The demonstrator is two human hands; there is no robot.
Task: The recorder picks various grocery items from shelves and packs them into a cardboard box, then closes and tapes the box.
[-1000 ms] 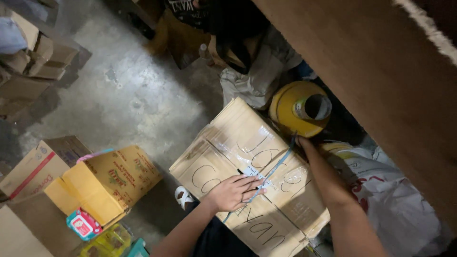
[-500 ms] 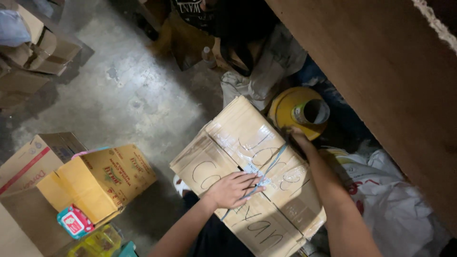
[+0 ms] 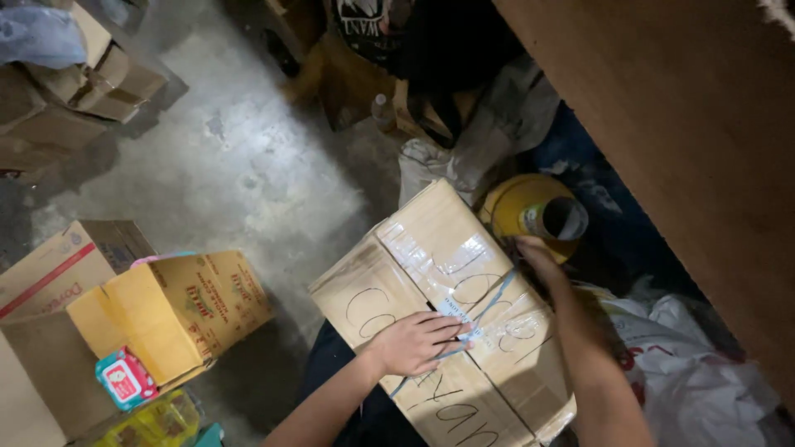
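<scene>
One big taped cardboard box (image 3: 447,323) sat on the person's lap. The left hand (image 3: 414,341) lay flat and open on top of it — fingers spread, pressing the clear tape. The right hand (image 3: 538,258) touched the box's far edge; whether its grip was open or closed could not be told. Just past the right hand stood one yellow tape roll (image 3: 534,217). Well to the left of the left hand, on the floor (image 3: 240,165), were two open boxes — a yellow box (image 3: 178,310) and a brown box (image 3: 58,273). One small red-and-teal pack (image 3: 124,379) leaned by the yellow box.
</scene>
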